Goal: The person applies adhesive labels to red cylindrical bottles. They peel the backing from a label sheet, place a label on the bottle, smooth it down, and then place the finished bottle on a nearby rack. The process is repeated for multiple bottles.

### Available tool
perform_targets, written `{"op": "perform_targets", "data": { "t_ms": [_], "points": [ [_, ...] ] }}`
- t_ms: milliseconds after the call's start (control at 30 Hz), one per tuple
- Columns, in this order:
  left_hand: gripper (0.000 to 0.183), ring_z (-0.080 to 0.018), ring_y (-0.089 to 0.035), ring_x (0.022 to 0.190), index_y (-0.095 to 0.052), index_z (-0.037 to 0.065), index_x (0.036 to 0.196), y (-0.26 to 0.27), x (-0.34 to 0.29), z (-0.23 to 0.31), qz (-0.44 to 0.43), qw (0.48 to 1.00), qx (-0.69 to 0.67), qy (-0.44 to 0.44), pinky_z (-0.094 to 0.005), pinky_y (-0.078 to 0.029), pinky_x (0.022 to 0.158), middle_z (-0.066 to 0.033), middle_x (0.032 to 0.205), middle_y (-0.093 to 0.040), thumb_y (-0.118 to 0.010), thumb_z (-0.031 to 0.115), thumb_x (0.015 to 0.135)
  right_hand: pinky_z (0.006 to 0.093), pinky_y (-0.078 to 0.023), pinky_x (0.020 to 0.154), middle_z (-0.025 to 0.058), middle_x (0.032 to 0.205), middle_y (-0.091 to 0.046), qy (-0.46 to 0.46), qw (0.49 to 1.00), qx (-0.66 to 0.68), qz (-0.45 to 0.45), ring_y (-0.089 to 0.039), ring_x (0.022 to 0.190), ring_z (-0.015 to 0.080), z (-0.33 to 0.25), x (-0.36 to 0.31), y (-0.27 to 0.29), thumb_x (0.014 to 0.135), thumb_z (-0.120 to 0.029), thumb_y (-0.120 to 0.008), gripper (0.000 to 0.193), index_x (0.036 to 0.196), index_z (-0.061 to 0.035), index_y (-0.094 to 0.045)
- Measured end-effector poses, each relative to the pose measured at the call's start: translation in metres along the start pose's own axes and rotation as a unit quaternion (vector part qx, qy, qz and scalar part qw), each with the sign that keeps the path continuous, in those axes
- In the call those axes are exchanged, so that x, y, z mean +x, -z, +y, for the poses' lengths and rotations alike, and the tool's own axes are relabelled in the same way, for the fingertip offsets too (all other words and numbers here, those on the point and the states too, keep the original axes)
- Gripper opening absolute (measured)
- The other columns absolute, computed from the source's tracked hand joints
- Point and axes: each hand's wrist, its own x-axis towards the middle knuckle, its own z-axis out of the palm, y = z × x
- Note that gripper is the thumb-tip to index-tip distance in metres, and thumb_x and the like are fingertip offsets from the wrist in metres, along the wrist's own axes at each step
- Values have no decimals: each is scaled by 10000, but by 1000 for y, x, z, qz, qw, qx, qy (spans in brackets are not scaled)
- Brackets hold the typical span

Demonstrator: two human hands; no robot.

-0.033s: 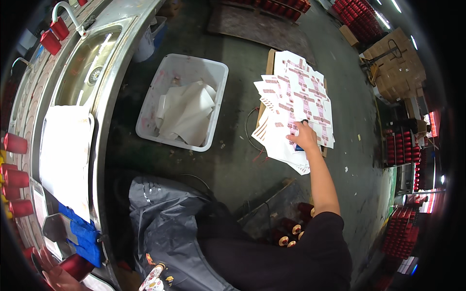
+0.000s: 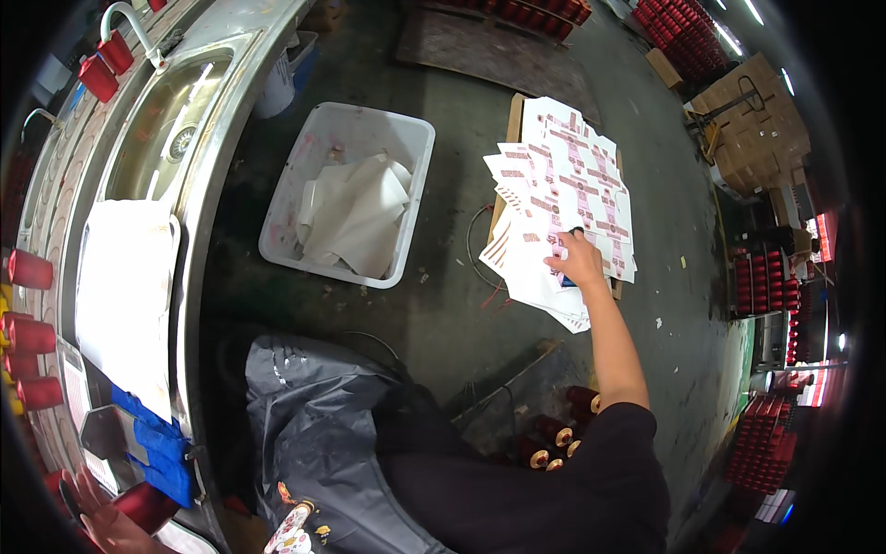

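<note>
A factory workshop: a steel sink (image 2: 152,166) at ten o'clock, stacked cardboard boxes (image 2: 761,125) at two, rows of red containers (image 2: 760,448) at four, a scuffed floor (image 2: 672,277) at three.

Brown board (image 2: 515,118); printed sheets (image 2: 579,175) atop

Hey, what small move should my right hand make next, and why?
Probably pinch and lift one of the printed white sheets: your right hand is over them, several overlapping edges fan out, and your left hand is far from them, by a dark red cylinder.
</note>
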Motion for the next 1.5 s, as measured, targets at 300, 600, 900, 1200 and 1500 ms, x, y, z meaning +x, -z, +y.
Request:
{"op": "perform_targets", "data": {
  "t_ms": [300, 600, 900, 1200, 1500],
  "points": [
    [508, -453, -302, 1478, -501, -98, 1407, 60, -7, -16, -127, 991, 2, 46, -567, -111, 1264, -271, 1593, -316, -348, 248, 1068, 493, -553, 708, 137, 930, -620, 70, 988, -80, 111, -680, 805, 360, 13, -5, -17, 825, -172, -698, 346, 1166, -117, -667],
    [505, -405, -383, 1445, -503, -114, 1396, 51, -4, -27, -14, 989, -101, 108, -547, -145, 1268, -257, 1554, -394, -360, 238, 1063, 514, -547, 758, 199, 978, -698, -107, 966, -63, 226, -685, 868, 426, 36, 14, 27, 968, -148, -503, 233, 1097, -101, -692],
    [509, -406, -399, 1431, -496, -147, 1379, 52, 2, -43, -44, 988, -86, 120, -515, -180, 1267, -254, 1535, -423, -368, 232, 1064, 478, -531, 795, 214, 972, -708, -92, 905, 53, 413, -676, 908, 422, 65, 28, 83, 957, -132, -586, 217, 1138, -82, -693],
    [512, -400, -417, 1420, -491, -148, 1380, 57, 5, -48, -76, 979, -127, 143, -506, -198, 1265, -249, 1527, -438, -372, 237, 1065, 459, -541, 792, 233, 985, -711, -119, 879, 63, 457, -682, 919, 426, 100, 22, 122, 948, -164, -625, 250, 1168, -63, -685],
    [482, -387, -508, 1362, -489, -101, 1425, -28, 0, -51, -218, 973, -7, 71, -467, -320, 1212, -236, 1443, -544, -359, 204, 1076, 468, -528, 841, 232, 1018, -707, -155, 922, -14, 354, -662, 975, 435, -4, 0, 171, 942, -196, -623, 253, 1141, -55, -688]
  ]
}}
